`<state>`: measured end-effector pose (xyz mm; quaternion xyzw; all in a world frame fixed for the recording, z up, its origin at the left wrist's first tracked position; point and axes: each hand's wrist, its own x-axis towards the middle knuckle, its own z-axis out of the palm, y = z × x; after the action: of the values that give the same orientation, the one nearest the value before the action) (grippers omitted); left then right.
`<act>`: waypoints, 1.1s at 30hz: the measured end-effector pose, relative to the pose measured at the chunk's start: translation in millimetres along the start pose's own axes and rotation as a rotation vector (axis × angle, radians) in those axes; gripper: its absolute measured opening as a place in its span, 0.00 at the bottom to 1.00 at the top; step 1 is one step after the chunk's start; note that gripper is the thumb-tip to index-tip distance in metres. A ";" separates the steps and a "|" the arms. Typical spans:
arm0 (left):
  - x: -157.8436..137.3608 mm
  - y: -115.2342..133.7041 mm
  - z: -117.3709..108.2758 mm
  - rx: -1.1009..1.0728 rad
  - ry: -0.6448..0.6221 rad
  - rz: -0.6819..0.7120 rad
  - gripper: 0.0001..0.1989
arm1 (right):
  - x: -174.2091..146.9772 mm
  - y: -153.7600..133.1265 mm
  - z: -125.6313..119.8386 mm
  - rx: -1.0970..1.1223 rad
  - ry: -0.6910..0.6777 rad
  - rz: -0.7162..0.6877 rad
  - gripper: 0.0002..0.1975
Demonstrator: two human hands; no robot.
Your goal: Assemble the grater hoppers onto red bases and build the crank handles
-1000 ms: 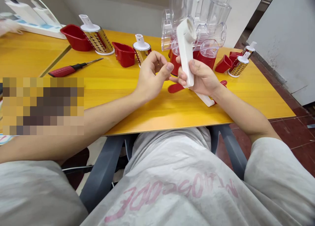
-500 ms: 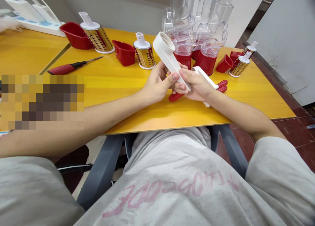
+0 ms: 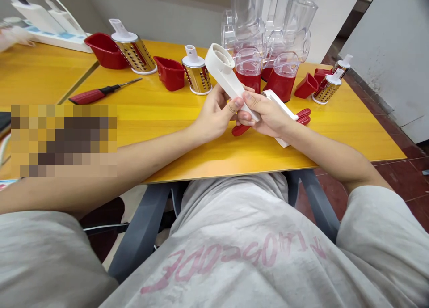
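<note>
Between my two hands is a white plastic crank handle (image 3: 231,82), its round socket end raised up and to the left. My left hand (image 3: 216,113) grips it from the left, thumb on its face. My right hand (image 3: 268,113) is closed around its lower end from the right. Beneath my hands on the table lies a red grip (image 3: 241,128), partly hidden by them. Another white crank part (image 3: 279,103) lies behind my right wrist, with red grips (image 3: 304,116) beside it.
Several clear and red grater bodies (image 3: 250,31) stand behind my hands. Gold grater drums (image 3: 197,71) and red pushers (image 3: 169,73) stand at the back left, and more drums (image 3: 326,88) at the right. A red-handled screwdriver (image 3: 97,93) lies on the yellow table (image 3: 161,116).
The crank handle's socket end has tipped slightly to the left in my hands. Both hands keep their hold, and the view has shifted a little.
</note>
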<state>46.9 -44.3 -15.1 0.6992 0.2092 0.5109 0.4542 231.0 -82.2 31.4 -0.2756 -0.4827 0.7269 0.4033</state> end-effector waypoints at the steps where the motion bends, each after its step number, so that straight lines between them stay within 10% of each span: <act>1: 0.9 -2.1 0.1 0.005 0.005 -0.002 0.46 | 0.0 -0.1 0.8 -0.001 0.028 -0.013 0.23; 18: -11.2 19.1 -5.1 -0.016 -0.091 -0.210 0.58 | -2.0 4.3 -12.6 0.009 -0.084 0.001 0.29; 29: 8.7 -21.5 3.5 -0.303 0.095 0.131 0.35 | 1.3 -3.0 -26.6 -0.060 -0.321 -0.075 0.36; 33: 20.4 -24.8 -7.1 -0.207 0.230 0.237 0.37 | 3.4 -13.0 -36.7 -0.177 -0.191 -0.217 0.45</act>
<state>52.8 -13.4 -25.0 0.6054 0.1222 0.6562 0.4336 262.4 -59.0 29.3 -0.1859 -0.6080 0.6566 0.4058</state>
